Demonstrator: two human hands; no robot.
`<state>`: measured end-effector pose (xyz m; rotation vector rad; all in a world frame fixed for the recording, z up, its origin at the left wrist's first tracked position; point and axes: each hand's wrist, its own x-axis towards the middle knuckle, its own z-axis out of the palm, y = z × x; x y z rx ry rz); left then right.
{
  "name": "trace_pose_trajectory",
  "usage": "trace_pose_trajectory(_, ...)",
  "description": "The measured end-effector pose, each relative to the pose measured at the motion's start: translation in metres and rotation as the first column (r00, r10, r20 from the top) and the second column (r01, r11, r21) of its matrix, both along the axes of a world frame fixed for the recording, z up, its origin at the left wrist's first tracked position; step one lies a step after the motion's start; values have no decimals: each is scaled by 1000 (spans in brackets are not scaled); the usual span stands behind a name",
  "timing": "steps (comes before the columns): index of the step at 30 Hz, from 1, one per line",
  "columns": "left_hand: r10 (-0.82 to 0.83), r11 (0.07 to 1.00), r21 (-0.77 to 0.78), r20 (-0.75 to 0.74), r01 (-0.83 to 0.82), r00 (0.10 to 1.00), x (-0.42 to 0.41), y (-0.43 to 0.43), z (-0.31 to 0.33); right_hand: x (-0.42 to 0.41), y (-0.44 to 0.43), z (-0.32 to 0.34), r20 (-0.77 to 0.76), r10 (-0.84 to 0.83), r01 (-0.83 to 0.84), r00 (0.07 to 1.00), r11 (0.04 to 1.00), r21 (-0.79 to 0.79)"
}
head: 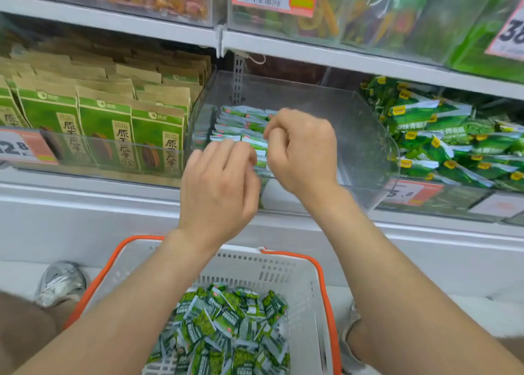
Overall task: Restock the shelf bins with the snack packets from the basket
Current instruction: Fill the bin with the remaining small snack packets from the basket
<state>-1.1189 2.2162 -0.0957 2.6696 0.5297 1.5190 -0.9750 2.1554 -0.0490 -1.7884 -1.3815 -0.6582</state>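
1. Placement is the step in hand, as I judge it: both hands are up at the clear bin [368, 136] in the middle of the frame, working on the row of green-and-white packets [241, 122] that stand on edge along its left side.
2. Supply remains: the basket [320, 272] at the bottom centre holds a loose heap of snack packets [226, 326], so the task looks far from finished, and most of the bin to the right of the row is bare.
3. Left hand [218, 184], just left of centre: its fingers [238, 153] are curled inward, tips at the near end of the row. They touch the packets, but whether they pinch one I cannot tell.
4. Right hand [303, 150], just right of centre: its fingers [276, 139] are folded into a loose fist over the same end of the row. The fingertips are hidden under the hand, so whether it grips anything I cannot tell.
5. Next move, by my reckoning: let go of the row once it stands straight, reach down to the basket for another handful, and set it against the row without tipping it over.
6. Neighbours: brown-and-green pouches [105, 125] fill the bin at left, and brighter green packets [442, 145] fill the one at right, so the load must stay in the middle bin.
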Motion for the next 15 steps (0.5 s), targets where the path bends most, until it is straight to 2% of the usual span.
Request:
trace_pose_trajectory(3,-68,998,4,-120,69,990,-20,-9,-35,-27,-27,-32,216,137,-123,967,989,-77)
trace_pose_trajectory(5,-151,988,-84,-337,131,929,-28,-9,-60,-34,-44,-65,248,211,-148,945,957,-249)
trace_pose_trajectory(6,-193,979,-153,-484,135,853,-31,-8,-72,-35,-51,-84,229,222,-124,948,918,-377)
trace_pose_trajectory(7,-215,972,-215,-650,95,729,-33,-8,-82,-34,-58,-102,185,223,-91,957,838,-537)
trace_pose_trajectory(8,-218,971,-237,-785,44,579,-34,-9,-93,-32,-64,-121,124,203,-58,971,708,-704)
trace_pose_trajectory(10,-256,962,-272,-900,2,353,-37,-13,-112,-28,-75,-158,30,156,-36,987,401,-915)
trace_pose_trajectory(12,-343,933,-355,-926,-58,157,-41,-20,-128,-26,-87,-190,-28,111,-48,993,178,-983)
trace_pose_trajectory(15,-416,903,-407,-908,-136,-42,-45,-25,-153,-33,-103,-234,-68,81,-62,994,-77,-995)
